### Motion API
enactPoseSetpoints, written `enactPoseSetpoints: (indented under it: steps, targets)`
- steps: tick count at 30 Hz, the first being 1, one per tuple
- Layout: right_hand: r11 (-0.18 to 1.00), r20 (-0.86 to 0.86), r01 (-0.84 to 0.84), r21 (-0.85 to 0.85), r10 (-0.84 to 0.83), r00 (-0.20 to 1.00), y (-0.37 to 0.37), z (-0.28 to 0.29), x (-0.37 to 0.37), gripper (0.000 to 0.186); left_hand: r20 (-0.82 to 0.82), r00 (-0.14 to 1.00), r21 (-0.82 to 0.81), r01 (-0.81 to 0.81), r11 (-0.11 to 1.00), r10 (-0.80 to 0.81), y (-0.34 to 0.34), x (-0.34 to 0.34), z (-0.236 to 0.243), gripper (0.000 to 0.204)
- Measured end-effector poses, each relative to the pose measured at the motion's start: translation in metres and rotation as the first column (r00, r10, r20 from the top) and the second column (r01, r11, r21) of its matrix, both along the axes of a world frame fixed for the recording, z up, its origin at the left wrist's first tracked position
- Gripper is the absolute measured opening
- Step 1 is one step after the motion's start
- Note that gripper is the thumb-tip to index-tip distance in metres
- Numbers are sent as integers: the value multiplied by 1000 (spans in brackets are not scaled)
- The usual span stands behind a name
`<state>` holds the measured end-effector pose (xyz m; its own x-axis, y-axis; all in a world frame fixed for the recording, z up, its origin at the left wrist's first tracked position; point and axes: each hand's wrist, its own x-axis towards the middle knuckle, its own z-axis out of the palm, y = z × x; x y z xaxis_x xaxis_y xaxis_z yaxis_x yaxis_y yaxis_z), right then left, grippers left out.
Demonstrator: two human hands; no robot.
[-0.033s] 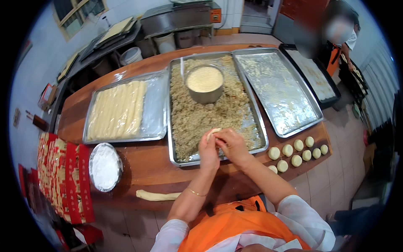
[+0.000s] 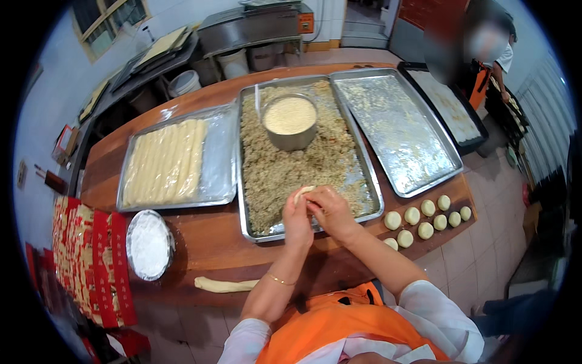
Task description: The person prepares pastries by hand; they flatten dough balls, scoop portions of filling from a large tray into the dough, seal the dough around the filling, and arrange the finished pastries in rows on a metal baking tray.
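- Left hand (image 2: 297, 221): fingers drawn in narrow, holding a small piece of dough (image 2: 303, 192) from the left.
- Right hand (image 2: 330, 209): curled against the other side of the same piece, its fingers bent inward; the exact grip of the fingertips is hidden.
- Dough: up between the two hands, above the near part of the middle tray (image 2: 267, 237). It looks light, soft and pliable — likely to stretch or tear under a hard pinch, perhaps a little tacky. Best held by its rim, with flat fingertips and the palm under it.
- Under and beyond the hands: crumbly filling (image 2: 267, 170) across that tray, with a metal pot (image 2: 292, 141) of pale grains standing in it.
- Near edge of the table (image 2: 200, 242): a dough strip (image 2: 224, 285) left of the forearms; farther left, a bowl of flour (image 2: 149, 249).
- To the right: two rows of dough rounds (image 2: 425, 230) on the wood.
- Farther left: a tray of dough rolls (image 2: 163, 161) under plastic.
- Against the earlier frame: almost nothing — the view has shifted slightly, the hands keep their pose around the dough, and the rounds lie as they did.
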<state>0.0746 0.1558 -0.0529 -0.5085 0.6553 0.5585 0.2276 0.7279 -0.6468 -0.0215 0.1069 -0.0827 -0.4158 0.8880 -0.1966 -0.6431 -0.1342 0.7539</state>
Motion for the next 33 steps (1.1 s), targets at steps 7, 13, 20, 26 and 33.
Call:
enactPoseSetpoints:
  steps: [7,13,20,26,33]
  targets:
    - [873,-178,-102,-477,18,984,-2,39,2,25,40,999,136,31,990,-37,4,-15,40,54]
    - [985,-230,153,80,-131,964,11,37,-2,27,717,696,87,-62,994,-19,27,-2,19,37]
    - [908,140,206,366,-273,952,40,12,6,40,820,555,228,-87,970,-143,23,-21,-19,30]
    - [986,41,-147,81,144,989,8,25,1,24,731,681,25,-96,995,48,24,-17,-3,35]
    - [972,130,-107,209,81,988,-1,9,3,25,668,735,-96,-69,993,116,18,-11,-1,41]
